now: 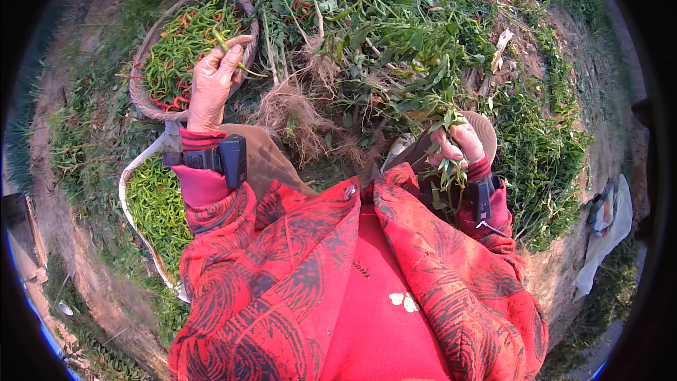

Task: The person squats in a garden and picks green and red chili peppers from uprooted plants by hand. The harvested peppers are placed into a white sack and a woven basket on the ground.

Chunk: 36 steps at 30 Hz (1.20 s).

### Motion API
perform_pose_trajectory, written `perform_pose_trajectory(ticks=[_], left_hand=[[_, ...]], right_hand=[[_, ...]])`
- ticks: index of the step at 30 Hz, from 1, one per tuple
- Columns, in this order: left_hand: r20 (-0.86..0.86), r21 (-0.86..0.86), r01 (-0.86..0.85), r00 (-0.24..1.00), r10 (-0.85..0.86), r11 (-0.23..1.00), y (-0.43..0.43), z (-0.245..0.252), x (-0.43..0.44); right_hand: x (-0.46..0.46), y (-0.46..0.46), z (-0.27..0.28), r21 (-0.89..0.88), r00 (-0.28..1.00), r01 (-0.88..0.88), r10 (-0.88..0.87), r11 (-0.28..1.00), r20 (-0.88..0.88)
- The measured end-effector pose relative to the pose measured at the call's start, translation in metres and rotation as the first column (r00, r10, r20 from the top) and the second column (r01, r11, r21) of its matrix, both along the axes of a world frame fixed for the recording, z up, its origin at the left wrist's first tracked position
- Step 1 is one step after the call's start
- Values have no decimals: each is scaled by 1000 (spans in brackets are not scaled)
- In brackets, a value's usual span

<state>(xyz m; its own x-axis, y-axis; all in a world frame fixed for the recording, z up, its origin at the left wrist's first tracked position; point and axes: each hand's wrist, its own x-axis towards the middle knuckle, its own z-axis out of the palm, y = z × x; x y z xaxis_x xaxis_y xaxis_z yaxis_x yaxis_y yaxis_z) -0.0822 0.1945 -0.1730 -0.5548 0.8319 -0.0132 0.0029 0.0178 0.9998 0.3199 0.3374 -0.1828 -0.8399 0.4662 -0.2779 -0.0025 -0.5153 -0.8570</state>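
Note:
My left hand [212, 82] holds a long green chili pepper [220, 41] between thumb and fingers, over the right side of a round woven basket [142, 96]. Green and red chilies [174, 55] fill the basket. Near my right knee, my right hand [456, 143] is closed around the leafy stem of a pepper plant [441, 82], whose leaves spread upward and hang below the fist. Uprooted pepper plants [381, 16] lie heaped in front of me, with bare root clumps [291, 116] towards my legs.
A white-rimmed container [125, 190] of green chilies [156, 206] stands left of my left forearm. More pulled plants [545, 185] lie along my right side. A pale plastic bag [608, 246] rests on the ground at the far right. A dry husk-like piece [500, 50] lies beyond my right hand.

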Motion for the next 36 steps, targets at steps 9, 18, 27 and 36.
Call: perform_pose_trajectory(ticks=[9, 18, 27, 36], left_hand=[[341, 205, 190, 906, -252, 960, 12, -2, 50], [54, 29, 312, 948, -314, 949, -9, 10, 69], [-184, -135, -546, 834, 520, 827, -210, -63, -38], [-514, -368, -766, 640, 571, 528, -325, -74, -88]], right_hand=[[-10, -1, 0, -44, 998, -56, 55, 997, -19], [-8, 0, -16, -123, 996, 82, -75, 989, 55], [-23, -13, -6, 74, 961, 119, -134, 990, 244], [-21, -1, -9, 168, 969, -91, 48, 982, 243]])
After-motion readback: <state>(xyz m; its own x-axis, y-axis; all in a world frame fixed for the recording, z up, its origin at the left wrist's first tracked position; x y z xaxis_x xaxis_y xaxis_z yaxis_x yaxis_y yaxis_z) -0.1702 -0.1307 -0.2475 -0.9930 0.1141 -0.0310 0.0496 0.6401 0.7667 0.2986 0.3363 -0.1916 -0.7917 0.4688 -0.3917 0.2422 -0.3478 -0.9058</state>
